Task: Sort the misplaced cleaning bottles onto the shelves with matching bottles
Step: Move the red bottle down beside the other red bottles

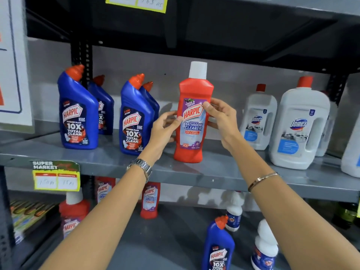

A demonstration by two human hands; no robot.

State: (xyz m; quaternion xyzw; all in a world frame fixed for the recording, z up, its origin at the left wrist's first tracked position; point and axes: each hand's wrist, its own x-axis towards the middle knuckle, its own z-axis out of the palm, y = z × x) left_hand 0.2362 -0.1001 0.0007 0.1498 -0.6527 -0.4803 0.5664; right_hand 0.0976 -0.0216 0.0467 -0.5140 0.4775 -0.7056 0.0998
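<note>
A red Harpic bathroom cleaner bottle [192,121] with a white cap stands upright on the grey middle shelf [194,172], between blue Harpic bottles [78,114] on the left and white Domex bottles [298,125] on the right. My left hand [165,127] grips its left side and my right hand [222,117] holds its right side, thumb on the label. On the lower shelf stand more red Harpic bottles [150,199], a single blue Harpic bottle [218,248] and small white bottles [265,248].
A yellow price tag [56,176] hangs on the middle shelf's front edge. Black uprights [81,55] sit behind the blue bottles. A white sign [13,65] covers the far left. Green packets [29,213] lie at the lower left.
</note>
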